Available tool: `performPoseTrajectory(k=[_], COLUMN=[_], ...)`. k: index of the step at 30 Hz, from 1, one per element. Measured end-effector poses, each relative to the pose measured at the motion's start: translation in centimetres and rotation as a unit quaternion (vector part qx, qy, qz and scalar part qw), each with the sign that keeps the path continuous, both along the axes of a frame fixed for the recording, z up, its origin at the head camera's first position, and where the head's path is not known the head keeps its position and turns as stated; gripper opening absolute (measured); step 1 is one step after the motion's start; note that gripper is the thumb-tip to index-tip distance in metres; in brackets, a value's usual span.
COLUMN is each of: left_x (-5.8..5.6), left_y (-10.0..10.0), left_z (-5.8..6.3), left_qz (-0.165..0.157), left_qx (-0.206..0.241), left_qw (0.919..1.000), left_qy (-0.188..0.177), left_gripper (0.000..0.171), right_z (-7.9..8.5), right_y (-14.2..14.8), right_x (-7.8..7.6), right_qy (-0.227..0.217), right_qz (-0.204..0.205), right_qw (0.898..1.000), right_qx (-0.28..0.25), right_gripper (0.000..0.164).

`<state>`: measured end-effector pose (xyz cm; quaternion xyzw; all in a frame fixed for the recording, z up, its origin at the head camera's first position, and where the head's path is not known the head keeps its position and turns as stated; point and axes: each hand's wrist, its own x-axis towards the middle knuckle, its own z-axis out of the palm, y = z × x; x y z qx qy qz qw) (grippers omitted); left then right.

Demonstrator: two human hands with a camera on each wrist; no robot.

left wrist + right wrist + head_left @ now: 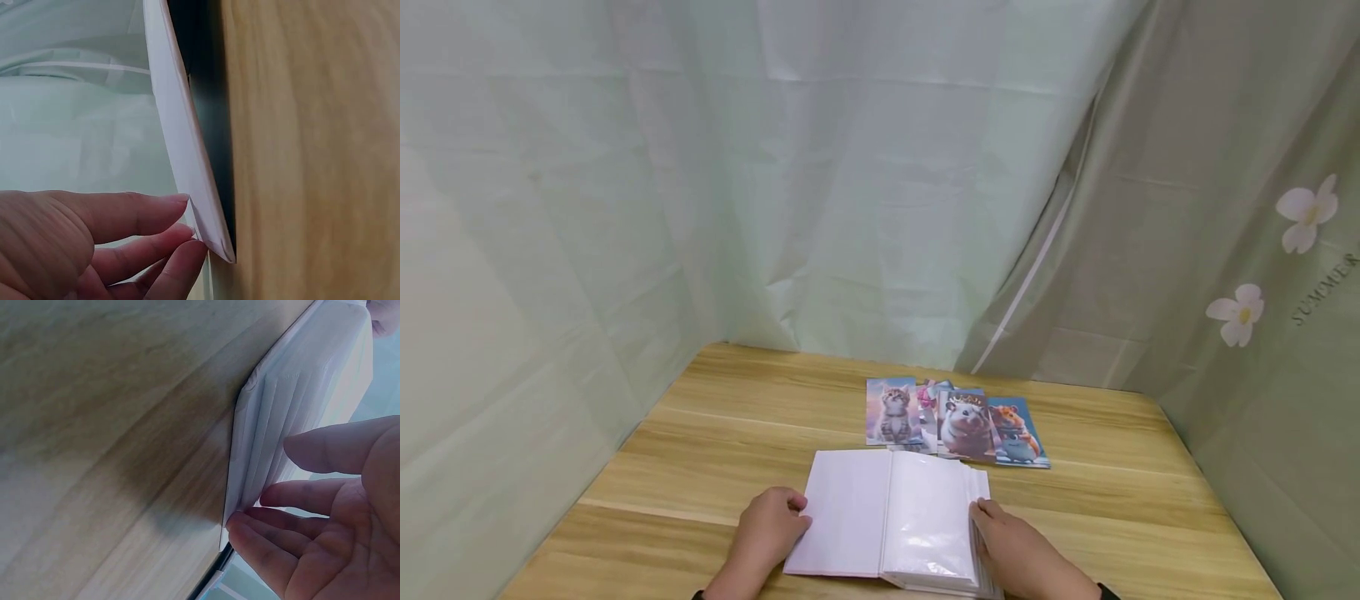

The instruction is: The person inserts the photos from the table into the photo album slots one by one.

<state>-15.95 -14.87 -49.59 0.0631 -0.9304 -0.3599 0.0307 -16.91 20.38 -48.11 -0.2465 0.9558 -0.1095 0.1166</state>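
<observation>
An open photo album with a white inside cover and clear plastic pocket pages lies near the table's front. At its left edge, my left hand pinches the cover between thumb and bent fingers. The left wrist view shows that cover tilted, with a dark gap under it. My right hand holds the opposite edge, thumb by the page edges. In the right wrist view, the fingertips meet the lower corner of the page stack. The pocket facing up shows plain white with glare.
Behind the album lie several overlapping picture cards: a kitten card, a crowned hamster card and an orange hamster card among them. The wooden table is enclosed by pale curtains at the back and sides.
</observation>
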Motion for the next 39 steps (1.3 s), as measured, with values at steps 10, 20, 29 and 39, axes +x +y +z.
performPoseTrajectory(k=[10, 20, 29, 39], left_x=[-0.2, 0.2, 0.7, 0.6], left_y=[0.3, 2.3, 5.0, 7.2], left_z=[0.2, 1.7, 1.2, 1.3], left_qz=[-0.003, -0.029, -0.194, -0.356], left_qx=[0.008, -0.013, -0.035, -0.092], left_qw=[0.9999, 0.9984, 0.9747, 0.9189], left_qy=[-0.005, 0.047, 0.105, 0.144], left_gripper=[0.019, 0.027, 0.026, 0.040], right_z=[-0.1, -0.1, -0.2, -0.3], right_y=[0.2, -0.1, 0.3, 0.2], right_x=[-0.3, -0.3, 0.2, 0.4], right_qy=[0.001, 0.000, 0.046, 0.065], right_qz=[0.001, -0.006, 0.028, 0.027], right_qw=[1.000, 1.000, 0.999, 0.997], right_qx=[0.002, 0.009, -0.004, 0.002], right_gripper=[0.046, 0.046, 0.042, 0.042])
